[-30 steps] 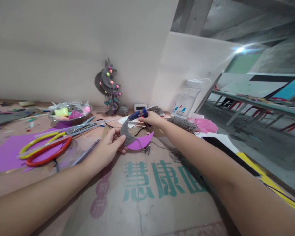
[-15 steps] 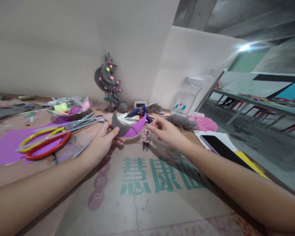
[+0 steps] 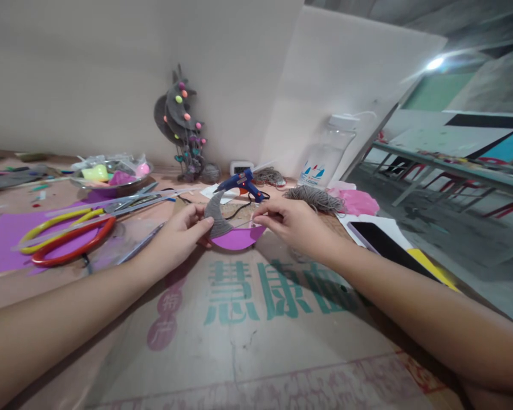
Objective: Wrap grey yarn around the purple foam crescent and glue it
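Note:
My left hand (image 3: 193, 225) pinches the left part of a crescent moon cutout (image 3: 238, 239). Grey yarn (image 3: 219, 215) covers its left half, while purple shows on the bare right half. A strand of this yarn runs across to my right hand (image 3: 282, 223), whose thumb and forefinger are pinched together at the crescent's right tip. Right behind the crescent, a blue hot glue gun (image 3: 243, 183) rests on its side with its nozzle pointing left. The exact grip of the right fingertips is partly hidden.
Scissors with yellow and red handles (image 3: 68, 236) lie on purple sheet (image 3: 2, 236) at left, near a bowl (image 3: 111, 181) of clay. A yarn-wrapped moon ornament (image 3: 182, 128) leans on the wall. Right are a yarn skein (image 3: 314, 199), water bottle (image 3: 328, 151) and phone (image 3: 389, 250).
The crescent has turned, its purple side tipping down and its wrapped end rising. My right hand has come in to the crescent's right tip. The camera view has shifted slightly.

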`<state>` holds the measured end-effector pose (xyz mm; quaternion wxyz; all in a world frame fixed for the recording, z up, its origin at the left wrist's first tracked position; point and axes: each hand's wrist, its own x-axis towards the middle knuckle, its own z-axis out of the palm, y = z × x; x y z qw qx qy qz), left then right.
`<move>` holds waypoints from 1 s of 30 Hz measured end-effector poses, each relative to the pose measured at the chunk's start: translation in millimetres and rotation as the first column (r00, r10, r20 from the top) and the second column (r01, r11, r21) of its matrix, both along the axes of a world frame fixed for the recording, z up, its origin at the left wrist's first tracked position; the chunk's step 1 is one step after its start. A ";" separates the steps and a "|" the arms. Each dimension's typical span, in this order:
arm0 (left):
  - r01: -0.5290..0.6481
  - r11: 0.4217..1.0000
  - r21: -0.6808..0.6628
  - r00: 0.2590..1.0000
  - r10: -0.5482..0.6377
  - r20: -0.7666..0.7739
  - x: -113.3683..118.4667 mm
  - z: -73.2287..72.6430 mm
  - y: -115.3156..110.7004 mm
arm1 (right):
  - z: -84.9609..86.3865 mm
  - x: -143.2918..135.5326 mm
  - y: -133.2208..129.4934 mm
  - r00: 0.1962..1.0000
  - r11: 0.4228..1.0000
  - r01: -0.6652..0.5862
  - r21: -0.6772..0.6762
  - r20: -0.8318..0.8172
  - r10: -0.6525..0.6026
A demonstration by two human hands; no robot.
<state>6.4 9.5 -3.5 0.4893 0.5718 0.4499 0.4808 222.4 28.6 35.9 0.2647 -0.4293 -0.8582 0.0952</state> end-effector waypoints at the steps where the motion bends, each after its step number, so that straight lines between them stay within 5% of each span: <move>1: 0.005 1.000 0.007 1.000 -0.005 -0.009 -0.2 -0.4 0.2 | 0.8 0.6 0.9 1.000 1.000 0.009 -0.009 -0.011 -0.009; 24: 0.118 0.991 0.059 0.992 -0.116 -0.039 -1.8 -2.2 1.2 | -12.1 2.1 9.8 0.993 0.997 0.056 -0.057 -0.099 -0.062; 30: 0.145 0.989 -0.033 0.989 -0.144 0.034 -1.8 -0.7 0.6 | -9.2 8.1 18.7 0.990 0.966 -0.013 -0.258 -0.139 -0.023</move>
